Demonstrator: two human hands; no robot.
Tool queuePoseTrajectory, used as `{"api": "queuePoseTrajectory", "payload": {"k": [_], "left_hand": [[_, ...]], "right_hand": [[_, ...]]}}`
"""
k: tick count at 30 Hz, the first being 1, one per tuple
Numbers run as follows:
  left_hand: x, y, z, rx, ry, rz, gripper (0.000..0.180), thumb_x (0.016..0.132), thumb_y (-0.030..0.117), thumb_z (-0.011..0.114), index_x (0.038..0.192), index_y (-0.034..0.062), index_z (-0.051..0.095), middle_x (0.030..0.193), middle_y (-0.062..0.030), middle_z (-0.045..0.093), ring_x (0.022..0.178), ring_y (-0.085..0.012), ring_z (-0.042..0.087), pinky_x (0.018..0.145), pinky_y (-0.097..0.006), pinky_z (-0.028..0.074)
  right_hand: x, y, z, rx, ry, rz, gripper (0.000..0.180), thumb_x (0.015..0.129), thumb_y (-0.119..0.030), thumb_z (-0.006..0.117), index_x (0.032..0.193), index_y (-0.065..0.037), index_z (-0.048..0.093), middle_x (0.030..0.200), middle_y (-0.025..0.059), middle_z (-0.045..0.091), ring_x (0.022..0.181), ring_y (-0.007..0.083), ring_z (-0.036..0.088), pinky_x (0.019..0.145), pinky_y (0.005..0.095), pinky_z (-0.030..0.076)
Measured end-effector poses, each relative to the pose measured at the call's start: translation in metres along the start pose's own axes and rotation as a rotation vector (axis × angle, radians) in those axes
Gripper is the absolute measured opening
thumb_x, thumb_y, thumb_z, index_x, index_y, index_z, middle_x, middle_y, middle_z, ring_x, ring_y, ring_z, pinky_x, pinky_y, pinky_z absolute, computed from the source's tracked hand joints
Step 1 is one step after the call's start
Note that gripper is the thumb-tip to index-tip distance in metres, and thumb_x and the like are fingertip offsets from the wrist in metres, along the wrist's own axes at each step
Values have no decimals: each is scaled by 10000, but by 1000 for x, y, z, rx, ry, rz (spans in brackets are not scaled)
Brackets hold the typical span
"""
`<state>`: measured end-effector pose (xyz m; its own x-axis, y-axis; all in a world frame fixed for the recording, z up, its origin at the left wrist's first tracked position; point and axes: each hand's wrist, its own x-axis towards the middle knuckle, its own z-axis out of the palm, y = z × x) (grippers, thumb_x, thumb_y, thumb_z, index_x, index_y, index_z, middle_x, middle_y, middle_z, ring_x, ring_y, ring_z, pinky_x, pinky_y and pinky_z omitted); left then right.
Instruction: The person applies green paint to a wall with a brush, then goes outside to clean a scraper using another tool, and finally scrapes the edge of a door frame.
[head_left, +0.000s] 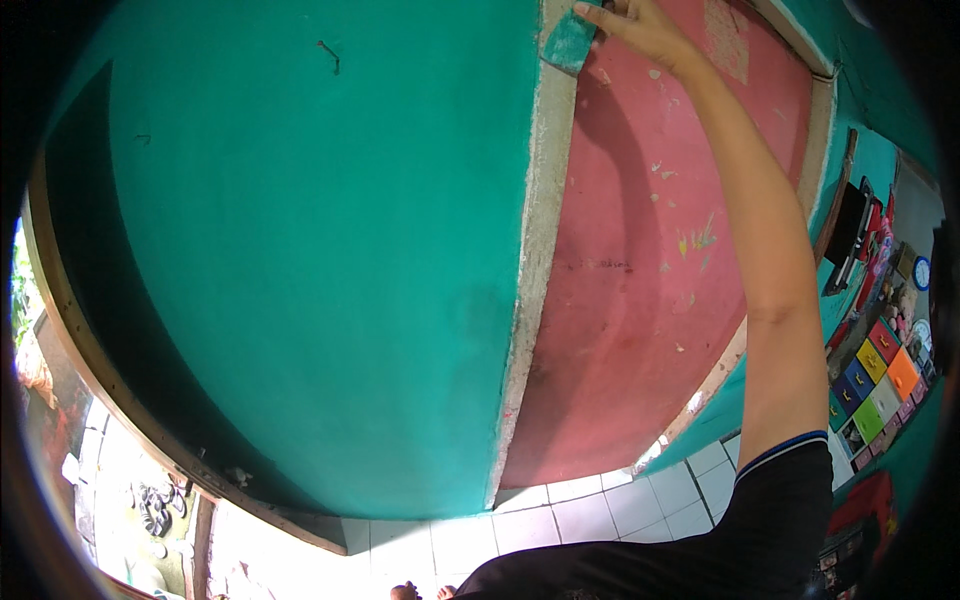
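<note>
High up, at the top edge of the view, my right hand is closed on a small teal-green piece that looks like a cloth or a pad. Its exact kind is unclear. The piece rests against the upper part of a pale, worn door frame. Left of the frame stretches a green wall, and to its right is a pink door with scuffs and flaked paint. Part of my right hand is cut off by the view's edge. My left hand does not show.
Two hooks or nails, one a bent metal hook, stick out of the green wall. White floor tiles lie below. A bright doorway with footwear outside is at the lower left. Colourful drawers stand at the right.
</note>
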<state>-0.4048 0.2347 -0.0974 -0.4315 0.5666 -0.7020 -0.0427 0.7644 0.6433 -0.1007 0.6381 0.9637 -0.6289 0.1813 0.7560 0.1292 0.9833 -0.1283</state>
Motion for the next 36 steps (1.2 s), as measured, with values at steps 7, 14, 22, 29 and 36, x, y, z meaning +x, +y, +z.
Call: {"api": "queuePoseTrajectory", "payload": {"k": [7,14,22,29,36], "left_hand": [[8,11,8,-18,-14,10,447,950,476,507,780,68,575,644,-66,577,535,-210,615,394,-373,450],[11,16,9,-20,-11,14,443,952,469,505,789,63,577,653,-68,582,539,-209,618,397,-369,452],[15,20,12,-22,-16,12,439,955,461,501,799,58,579,662,-70,588,544,-207,620,399,-365,453],[21,30,11,-17,-13,11,435,957,453,499,807,53,581,671,-72,593,548,-205,623,402,-362,455],[21,39,15,-13,-30,0,432,960,446,496,816,49,583,679,-74,598,552,-203,625,404,-358,457]], "right_hand": [[2,6,-5,11,-28,-27,225,932,-266,656,975,-47,627,835,15,646,729,113,606,649,287,509],[-5,6,5,33,-64,45,200,940,-236,644,989,-43,624,842,16,640,735,117,606,662,293,511],[-9,15,3,-43,5,101,216,935,-243,650,1006,-41,628,847,18,646,727,117,609,644,288,510],[-3,1,8,0,23,86,228,937,-251,646,1016,-38,623,850,20,653,724,110,608,636,283,511],[-5,9,6,92,6,60,211,939,-247,644,996,-47,610,845,4,639,727,110,604,646,281,510]]}}
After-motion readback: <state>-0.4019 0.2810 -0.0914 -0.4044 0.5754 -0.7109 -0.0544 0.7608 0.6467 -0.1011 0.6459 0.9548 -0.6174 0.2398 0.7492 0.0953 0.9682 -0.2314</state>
